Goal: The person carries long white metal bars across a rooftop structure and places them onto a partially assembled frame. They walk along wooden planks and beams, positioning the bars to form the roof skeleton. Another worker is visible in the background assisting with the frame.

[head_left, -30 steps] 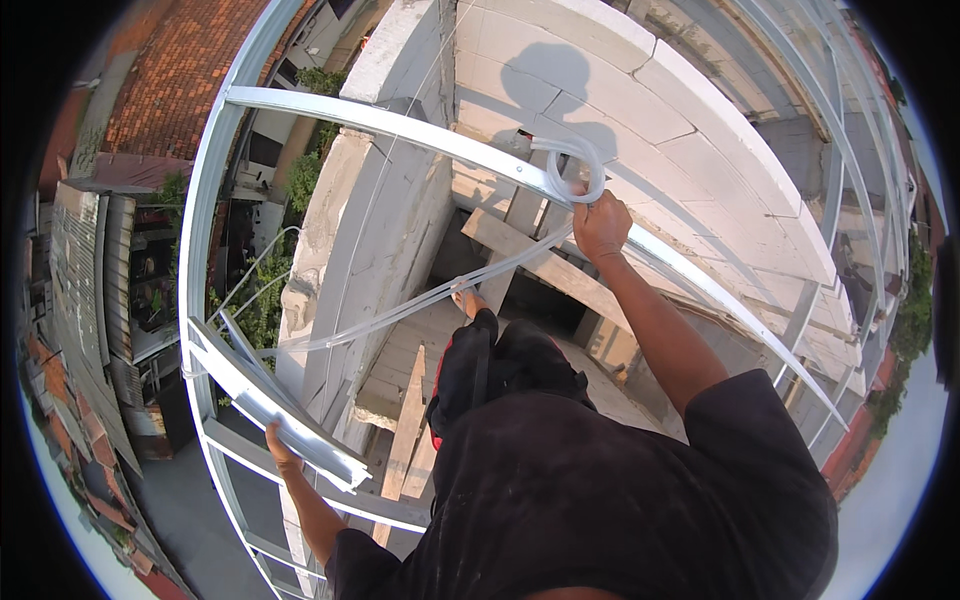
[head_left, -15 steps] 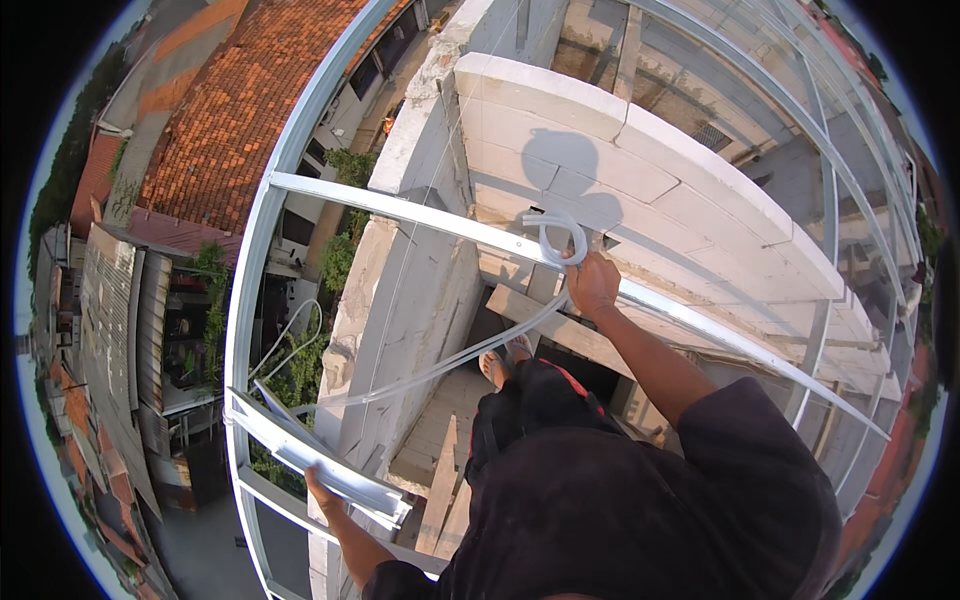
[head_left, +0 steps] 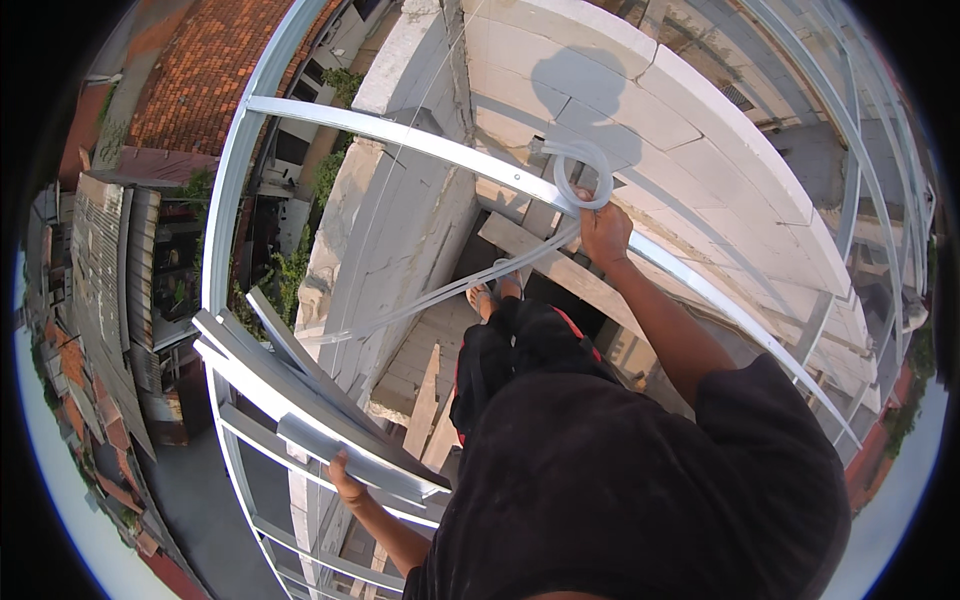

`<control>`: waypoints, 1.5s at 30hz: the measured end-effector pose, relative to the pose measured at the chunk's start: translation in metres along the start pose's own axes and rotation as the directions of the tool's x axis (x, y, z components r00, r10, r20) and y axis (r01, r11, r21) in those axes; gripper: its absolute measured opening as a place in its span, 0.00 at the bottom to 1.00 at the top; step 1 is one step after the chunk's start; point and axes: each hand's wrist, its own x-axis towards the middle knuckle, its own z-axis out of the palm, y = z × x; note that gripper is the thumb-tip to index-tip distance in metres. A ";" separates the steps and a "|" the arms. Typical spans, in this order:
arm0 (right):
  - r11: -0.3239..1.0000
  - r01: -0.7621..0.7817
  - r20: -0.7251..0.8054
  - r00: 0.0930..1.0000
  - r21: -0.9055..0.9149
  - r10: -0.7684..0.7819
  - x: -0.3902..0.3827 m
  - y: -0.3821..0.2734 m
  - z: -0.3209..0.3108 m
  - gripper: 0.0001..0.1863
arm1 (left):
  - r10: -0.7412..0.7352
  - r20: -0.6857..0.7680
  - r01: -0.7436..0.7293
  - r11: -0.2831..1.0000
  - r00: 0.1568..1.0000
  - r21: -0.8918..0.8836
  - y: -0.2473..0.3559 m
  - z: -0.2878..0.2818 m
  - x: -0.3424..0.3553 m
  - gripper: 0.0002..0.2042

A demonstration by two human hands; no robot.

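Fingers of right hand [head_left: 603, 232] grip clear hose [head_left: 572, 178] (looped) beside rail [head_left: 420, 139]; left hand [head_left: 345, 480] clasps frame edge [head_left: 300, 405].

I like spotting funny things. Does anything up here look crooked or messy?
Yes: the clear hose in the right hand loops loosely over the metal bar and droops down across the block wall.

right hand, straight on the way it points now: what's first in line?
The right hand points up-frame, gripping the clear hose loop against the metal rail. Just past the fingers lies the white block wall; it looks like the first thing met, though its depth behind the rail is unclear.
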 end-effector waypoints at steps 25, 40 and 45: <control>0.949 0.012 0.033 0.999 0.316 -0.024 0.001 0.053 -0.030 0.18 | -0.637 0.615 -0.078 0.663 0.464 0.745 -0.034 0.251 0.062 0.40; 0.972 0.097 -0.093 0.993 0.214 -0.078 -0.009 0.065 -0.012 0.21 | -0.691 0.659 0.152 0.715 0.296 0.682 -0.154 0.516 0.235 0.33; 0.969 0.200 -0.260 0.953 0.148 -0.157 -0.009 0.044 0.003 0.18 | -0.629 0.666 0.119 0.756 0.401 0.643 -0.244 0.599 0.300 0.35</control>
